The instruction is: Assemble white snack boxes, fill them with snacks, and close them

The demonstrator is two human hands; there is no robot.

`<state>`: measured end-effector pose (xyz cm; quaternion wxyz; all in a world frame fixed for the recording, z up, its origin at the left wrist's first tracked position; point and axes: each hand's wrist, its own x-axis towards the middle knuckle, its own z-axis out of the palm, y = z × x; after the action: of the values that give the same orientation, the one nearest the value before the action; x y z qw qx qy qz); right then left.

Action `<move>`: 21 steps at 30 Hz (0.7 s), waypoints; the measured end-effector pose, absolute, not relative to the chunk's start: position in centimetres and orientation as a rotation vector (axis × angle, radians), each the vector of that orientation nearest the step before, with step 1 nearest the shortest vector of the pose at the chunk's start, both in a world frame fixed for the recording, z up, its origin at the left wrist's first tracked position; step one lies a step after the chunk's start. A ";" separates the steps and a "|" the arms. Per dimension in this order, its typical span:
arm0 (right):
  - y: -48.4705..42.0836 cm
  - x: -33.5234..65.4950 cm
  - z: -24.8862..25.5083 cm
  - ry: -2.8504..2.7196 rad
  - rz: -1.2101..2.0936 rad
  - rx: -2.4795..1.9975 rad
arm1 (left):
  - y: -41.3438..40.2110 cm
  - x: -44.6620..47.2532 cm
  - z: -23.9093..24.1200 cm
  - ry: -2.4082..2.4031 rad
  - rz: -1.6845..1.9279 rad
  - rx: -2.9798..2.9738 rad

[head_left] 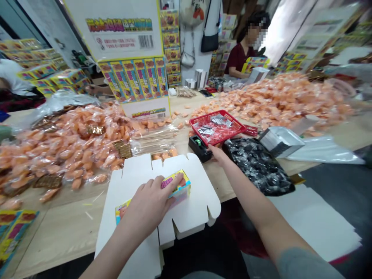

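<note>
Box [183, 189] in left hand [152, 199], right hand [216, 154] by the tape holder [202, 153]

The box is small and bright. It lies on white card [197, 203] at the near edge of the surface [66, 217]. It looks folded into shape, so that part seems done. I see no tape on the side that shows, but the left hand hides a lot, so I cannot tell if the box is all shut. The white card lies flat with its flaps spread, so it looks not yet folded. Across the surface, a tall show box [124, 23] stands up, and that one looks made.

The left fingers grip the small box, with one finger along the top and the thumb on the near side. The right fingers reach the end of the black tape holder. I cannot tell if they hold any tape.

Now the counting. There is one box in the left hand, one tape holder, one red basket [229, 136] and one black plastic bundle [258, 164]. Six bright packs [141, 79] show in a row on the show box. Orange pieces [285, 100] lie in two big heaps, one left and one right, too many to count. The white cards make a pile, and I cannot count those. One person [240, 58] in a dark red top is on the far side.
</note>
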<state>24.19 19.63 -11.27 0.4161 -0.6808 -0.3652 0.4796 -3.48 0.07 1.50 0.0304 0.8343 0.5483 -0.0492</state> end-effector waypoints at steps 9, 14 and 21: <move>19.2 24.3 -13.5 -0.705 1.295 -1.470 | 0.3 -3.7 0.6 1.666 -0.072 2.605; 17.3 23.4 -15.3 -0.684 1.148 -1.439 | 0.2 -3.7 0.3 1.671 0.019 2.669; 6.6 20.8 -9.4 -0.945 1.175 -1.295 | -1.1 -4.0 0.6 1.498 0.376 2.945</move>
<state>20.79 6.63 -9.38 0.5457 -0.5460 -0.3983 0.4955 -4.04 -1.13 0.56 -0.0917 0.8819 0.4485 0.1125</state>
